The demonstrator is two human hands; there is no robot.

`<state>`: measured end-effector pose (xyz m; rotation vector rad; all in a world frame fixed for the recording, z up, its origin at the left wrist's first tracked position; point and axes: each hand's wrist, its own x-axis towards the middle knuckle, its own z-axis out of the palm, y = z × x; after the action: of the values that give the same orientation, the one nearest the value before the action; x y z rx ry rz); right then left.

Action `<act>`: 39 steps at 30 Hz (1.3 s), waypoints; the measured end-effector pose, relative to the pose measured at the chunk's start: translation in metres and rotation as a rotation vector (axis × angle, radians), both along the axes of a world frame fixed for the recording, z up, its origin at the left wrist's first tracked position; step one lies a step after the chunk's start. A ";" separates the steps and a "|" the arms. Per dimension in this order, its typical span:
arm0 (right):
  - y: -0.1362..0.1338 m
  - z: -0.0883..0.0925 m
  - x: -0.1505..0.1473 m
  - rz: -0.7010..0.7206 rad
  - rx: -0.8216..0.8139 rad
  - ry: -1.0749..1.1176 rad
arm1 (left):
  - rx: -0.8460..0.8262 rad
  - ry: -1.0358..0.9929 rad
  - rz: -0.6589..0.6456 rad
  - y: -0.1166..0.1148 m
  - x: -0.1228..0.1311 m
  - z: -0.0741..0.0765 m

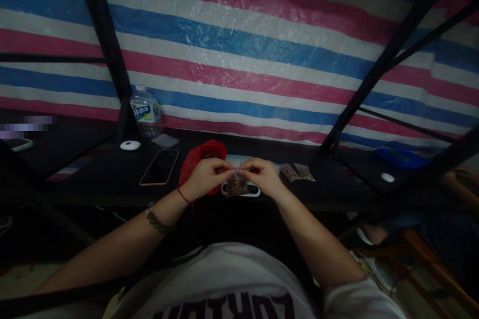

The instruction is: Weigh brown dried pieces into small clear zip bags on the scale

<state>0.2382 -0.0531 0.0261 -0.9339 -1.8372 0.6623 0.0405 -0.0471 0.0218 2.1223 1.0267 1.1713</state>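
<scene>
A small clear bag (237,185) with brown bits inside hangs between my hands, its top edge pinched on both sides. My left hand (210,175) grips the left part of that edge, and my right hand (262,174) grips the right part. Under the bag lies a white scale (255,190), partly covered by it. Just left of the scale, behind my left hand, an open red plastic bag (191,158) holds more brown bits. To the right of my right hand lie two filled small bags (289,172), (305,172) side by side.
A phone (159,167), a white round object (130,145), flat clear bags (165,140) and a plastic bottle (146,112) stand or lie left. Black frame posts (107,35) rise on both sides. A person's arm (462,187) and a blue tray (402,157) are at far right.
</scene>
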 end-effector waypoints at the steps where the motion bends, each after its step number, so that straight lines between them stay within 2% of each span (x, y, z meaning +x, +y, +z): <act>1: 0.000 0.000 0.000 0.004 -0.010 0.009 | -0.002 -0.005 -0.007 -0.001 0.000 0.000; 7: 0.001 0.001 0.000 -0.047 -0.075 0.026 | 0.046 0.033 0.018 0.000 0.000 -0.001; 14: -0.001 0.000 -0.004 -0.085 -0.036 0.017 | 0.130 0.093 0.066 -0.003 0.001 0.000; 21: -0.008 0.005 -0.005 -0.070 -0.005 -0.014 | 0.105 0.058 -0.002 -0.007 0.003 0.000; 30: -0.006 -0.005 -0.010 -0.061 -0.012 -0.026 | 0.135 0.108 0.024 -0.007 0.005 -0.003; 35: -0.004 -0.001 -0.005 -0.068 -0.001 -0.080 | 0.228 0.232 0.008 -0.005 0.001 -0.002; 39: -0.001 0.005 0.000 -0.146 -0.017 -0.108 | 0.295 0.372 0.050 -0.001 -0.004 0.001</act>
<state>0.2385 -0.0541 0.0307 -1.1220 -1.8391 0.5468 0.0365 -0.0480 0.0232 2.6331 1.1255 1.0221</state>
